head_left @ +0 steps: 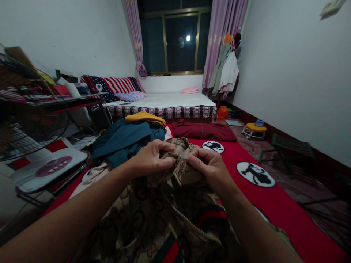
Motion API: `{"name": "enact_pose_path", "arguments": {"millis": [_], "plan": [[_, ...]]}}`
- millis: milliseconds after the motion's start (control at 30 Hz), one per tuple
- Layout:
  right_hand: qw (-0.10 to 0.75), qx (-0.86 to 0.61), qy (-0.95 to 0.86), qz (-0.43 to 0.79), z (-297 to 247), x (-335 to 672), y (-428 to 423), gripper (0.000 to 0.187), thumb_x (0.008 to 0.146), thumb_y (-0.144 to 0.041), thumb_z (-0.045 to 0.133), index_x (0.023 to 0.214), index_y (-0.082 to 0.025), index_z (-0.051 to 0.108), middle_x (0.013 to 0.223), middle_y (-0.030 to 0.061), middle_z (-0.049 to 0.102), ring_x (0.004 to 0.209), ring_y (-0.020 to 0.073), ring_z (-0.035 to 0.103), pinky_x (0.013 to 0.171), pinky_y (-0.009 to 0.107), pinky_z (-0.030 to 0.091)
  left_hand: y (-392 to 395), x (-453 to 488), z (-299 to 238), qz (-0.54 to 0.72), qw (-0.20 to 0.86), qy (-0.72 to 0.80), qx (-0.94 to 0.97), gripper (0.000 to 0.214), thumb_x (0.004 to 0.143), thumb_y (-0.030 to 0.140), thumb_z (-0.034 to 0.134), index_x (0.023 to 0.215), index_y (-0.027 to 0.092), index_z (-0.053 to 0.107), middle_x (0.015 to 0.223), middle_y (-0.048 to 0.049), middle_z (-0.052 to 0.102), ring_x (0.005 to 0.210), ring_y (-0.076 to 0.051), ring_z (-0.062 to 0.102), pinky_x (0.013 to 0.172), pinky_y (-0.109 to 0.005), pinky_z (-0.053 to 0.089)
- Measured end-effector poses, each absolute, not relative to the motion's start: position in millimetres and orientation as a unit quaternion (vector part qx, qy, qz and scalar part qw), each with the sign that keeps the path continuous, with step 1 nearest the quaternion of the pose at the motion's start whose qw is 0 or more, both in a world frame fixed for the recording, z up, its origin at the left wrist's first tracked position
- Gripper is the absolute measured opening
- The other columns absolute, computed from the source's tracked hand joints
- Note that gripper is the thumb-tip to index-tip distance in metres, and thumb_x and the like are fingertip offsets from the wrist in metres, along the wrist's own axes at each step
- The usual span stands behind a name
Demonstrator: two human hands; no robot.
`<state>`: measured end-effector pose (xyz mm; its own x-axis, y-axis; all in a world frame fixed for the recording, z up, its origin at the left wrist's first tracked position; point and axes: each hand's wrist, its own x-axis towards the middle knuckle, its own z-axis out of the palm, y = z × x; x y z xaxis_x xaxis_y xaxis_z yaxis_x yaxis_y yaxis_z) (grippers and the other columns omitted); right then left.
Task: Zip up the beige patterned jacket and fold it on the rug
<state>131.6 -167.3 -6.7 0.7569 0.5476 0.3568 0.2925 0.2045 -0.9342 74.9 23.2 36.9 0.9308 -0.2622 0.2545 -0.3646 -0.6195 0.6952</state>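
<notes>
A brown patterned zip-up jacket (137,215) with green and red stripes is spread in front of me, its pale zipper partly parted. My left hand (156,157) pinches the jacket's upper edge, thumb and fingers closed on the cloth. Opposite it, my right hand (207,162) grips the same edge on the other side of the zipper. The fabric between the two hands is bunched and lifted. Under the hands, the lower part of the jacket lies in shadow.
A red blanket (233,186) with round white patches lies beneath. Teal clothing (123,138), a yellow garment (146,117) and a folded maroon garment (204,131) rest beyond my hands. A wire-caged fan (33,109) stands left; a dark folding stool (292,146) and yellow stool (255,128) stand right.
</notes>
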Motion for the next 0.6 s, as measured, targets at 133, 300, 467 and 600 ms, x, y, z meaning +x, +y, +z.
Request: {"name": "enact_pose_path", "arguments": {"millis": [133,300,467,600], "plan": [[0.687,-0.651,-0.321,0.022,-12.0,131.4,-165.5,0.022,0.079,-0.033,0.066,0.067,-0.016,0.062,0.065,-0.0010,0.054,0.062,0.0108,0.046,0.056,0.023,0.034,10.6,65.8,18.5,0.097,0.484,-0.102,0.864,0.029,0.080,0.039,0.064,0.100,0.017,0.058,0.088,0.0003,0.061,0.080,-0.015,0.057,0.069,-0.022,0.043],[0.665,-0.672,-0.324,-0.050,-18.2,126.9,-159.6,0.018,0.078,-0.026,0.066,0.064,-0.016,0.062,0.062,-0.0013,0.053,0.062,0.0111,0.046,0.057,0.024,0.033,-2.3,54.6,6.9,0.088,0.446,-0.116,0.883,0.024,0.089,0.036,0.051,0.083,0.016,0.063,0.075,0.0001,0.059,0.074,-0.015,0.054,0.067,-0.023,0.040],[0.749,-0.609,-0.245,-0.089,-6.2,139.9,-171.6,0.025,0.080,-0.038,0.065,0.066,-0.019,0.057,0.056,-0.0036,0.044,0.051,0.0091,0.034,0.048,0.024,0.026,-16.3,40.1,-24.1,-0.043,0.340,-0.212,0.915,0.015,0.083,0.024,0.056,0.072,0.017,0.065,0.060,0.0002,0.056,0.059,-0.014,0.050,0.057,-0.024,0.034],[0.712,-0.640,-0.263,-0.117,4.1,150.9,-184.6,0.026,0.081,-0.043,0.065,0.071,-0.019,0.059,0.061,-0.0013,0.049,0.055,0.0108,0.041,0.050,0.024,0.032,-15.6,46.4,-28.5,0.000,0.468,-0.117,0.876,0.020,0.085,0.031,0.055,0.083,0.016,0.068,0.075,-0.0023,0.065,0.072,-0.016,0.057,0.066,-0.023,0.040]]}}
